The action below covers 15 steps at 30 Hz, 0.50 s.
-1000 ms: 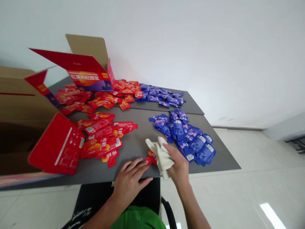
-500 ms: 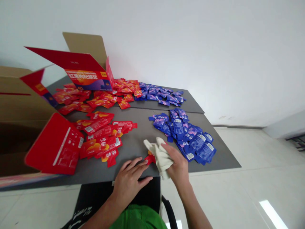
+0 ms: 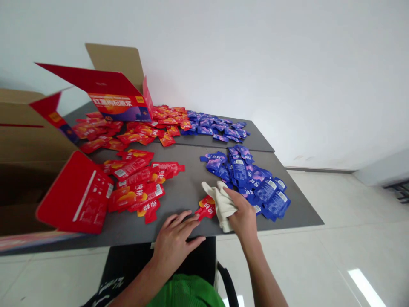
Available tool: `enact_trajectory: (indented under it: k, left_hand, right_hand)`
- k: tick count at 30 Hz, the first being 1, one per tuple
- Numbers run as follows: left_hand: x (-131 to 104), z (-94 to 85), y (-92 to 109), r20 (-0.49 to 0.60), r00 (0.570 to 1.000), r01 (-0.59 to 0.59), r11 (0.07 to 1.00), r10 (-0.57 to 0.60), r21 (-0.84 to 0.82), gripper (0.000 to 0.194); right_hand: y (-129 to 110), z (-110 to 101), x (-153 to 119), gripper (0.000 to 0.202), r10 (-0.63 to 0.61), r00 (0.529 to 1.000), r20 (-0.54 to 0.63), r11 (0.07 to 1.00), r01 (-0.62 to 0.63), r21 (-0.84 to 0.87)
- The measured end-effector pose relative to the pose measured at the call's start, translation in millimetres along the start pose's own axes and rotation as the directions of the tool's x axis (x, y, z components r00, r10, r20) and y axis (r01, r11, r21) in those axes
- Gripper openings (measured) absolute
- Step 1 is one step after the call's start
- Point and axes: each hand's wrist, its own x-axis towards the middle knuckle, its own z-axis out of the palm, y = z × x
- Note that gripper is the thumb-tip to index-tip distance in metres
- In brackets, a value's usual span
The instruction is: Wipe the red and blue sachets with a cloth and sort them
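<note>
A red sachet [image 3: 207, 207] lies on the grey table [image 3: 188, 187] near its front edge. My left hand [image 3: 175, 238] rests at that edge, fingers spread, its fingertips at the sachet's left end. In my right hand [image 3: 241, 213] is a bunched white cloth [image 3: 222, 204], which covers the sachet's right end. Left of my hands is a spread of red sachets [image 3: 137, 187]; beyond my right hand lies a heap of blue sachets [image 3: 255, 183].
An open red box [image 3: 119, 104] stands at the back left, with more red sachets [image 3: 166, 121] and blue sachets [image 3: 217, 128] beside it. A large open carton [image 3: 35, 145] fills the left side. A chair armrest [image 3: 227, 283] is below the table edge.
My right hand has moved slightly right with the cloth, and more of the red sachet now shows. My left hand has stayed almost in place.
</note>
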Motion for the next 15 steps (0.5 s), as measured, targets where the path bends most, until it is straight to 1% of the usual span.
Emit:
enact_trajectory:
  k: [3, 5, 6, 8, 11, 13, 15]
  left_hand:
    - [1, -1.7, 2, 0.02, 1.0, 0.019, 1.0, -0.019, -0.012, 0.021]
    - [2, -2.5, 3, 0.032, 0.999, 0.029, 0.999, -0.028, -0.021, 0.02]
    - [3, -2.7, 3, 0.033, 0.999, 0.028, 0.999, -0.028, -0.024, 0.022]
    - [2, -2.6, 3, 0.032, 0.999, 0.023, 0.999, -0.022, -0.022, 0.027]
    - [1, -1.2, 1, 0.03, 1.0, 0.009, 1.0, -0.009, -0.006, 0.028]
    - [0, -0.4, 0, 0.033, 0.999, 0.0, 1.0, 0.0, 0.005, 0.03]
    - [1, -0.2, 0, 0.031, 1.0, -0.004, 1.0, 0.004, 0.01, 0.032]
  right_hand:
    - [-26, 20, -17, 0.052, -0.086, 0.987, 0.135, 0.993, 0.073, 0.096]
    - [-30, 30, -22, 0.053, -0.101, 0.975, 0.199, 0.989, 0.076, 0.13]
    - [-26, 31, -21, 0.052, -0.095, 0.975, 0.201, 0.989, 0.069, 0.131]
    - [-9, 27, -13, 0.049, -0.064, 0.985, 0.163, 0.993, 0.047, 0.107]
    - [16, 9, 4, 0.044, 0.016, 0.997, 0.069, 1.0, -0.017, 0.007]
    - [18, -1, 7, 0.042, 0.042, 0.999, 0.012, 0.998, -0.041, -0.04]
    - [6, -2, 2, 0.044, 0.01, 1.0, -0.01, 1.0, -0.011, -0.024]
